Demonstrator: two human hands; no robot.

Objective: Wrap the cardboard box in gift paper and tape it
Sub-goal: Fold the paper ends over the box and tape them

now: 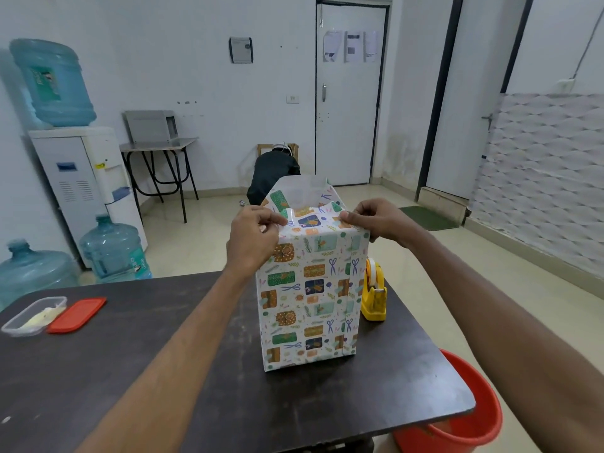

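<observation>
On desk [163, 371], box [307, 299] stands upright in gift paper [313, 217]. Left hand [253, 237] and right hand [376, 222] fingers pinch paper's top-edge corners; tape dispenser [374, 294] just beside.

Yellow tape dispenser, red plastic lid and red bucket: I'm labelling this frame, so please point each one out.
Yellow tape dispenser [373, 297], head view, on its yellow body below the roll.
Red plastic lid [77, 314], head view, on the middle of its flat top.
Red bucket [470, 429], head view, on its outer wall.
</observation>
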